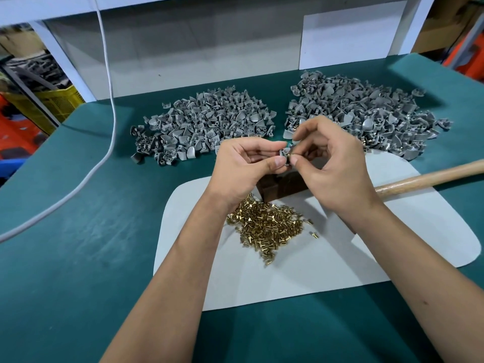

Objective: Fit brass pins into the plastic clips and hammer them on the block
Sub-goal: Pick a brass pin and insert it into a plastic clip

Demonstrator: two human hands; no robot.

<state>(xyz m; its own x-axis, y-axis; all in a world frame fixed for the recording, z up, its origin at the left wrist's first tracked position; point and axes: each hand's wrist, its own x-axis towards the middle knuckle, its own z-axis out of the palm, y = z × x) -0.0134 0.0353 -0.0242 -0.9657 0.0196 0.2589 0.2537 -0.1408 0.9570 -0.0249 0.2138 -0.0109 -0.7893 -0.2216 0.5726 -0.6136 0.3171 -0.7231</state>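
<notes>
Heap of small brass pins (267,226) on flat white sheet (314,271), dark block (277,188) behind; two heaps of grey plastic clips (207,124) (366,113) beyond, side by side.

Green felt tabletop (78,258) spans view; white paper sheet (301,271) lies on it near front edge; white cable (111,121) hangs from above, curves down across felt toward left edge; white panel (351,38) stands upright against grey back wall (183,48); yellow plastic crate (56,100) sits beyond table's left corner; orange items (15,132) beside it, blurred.
</notes>
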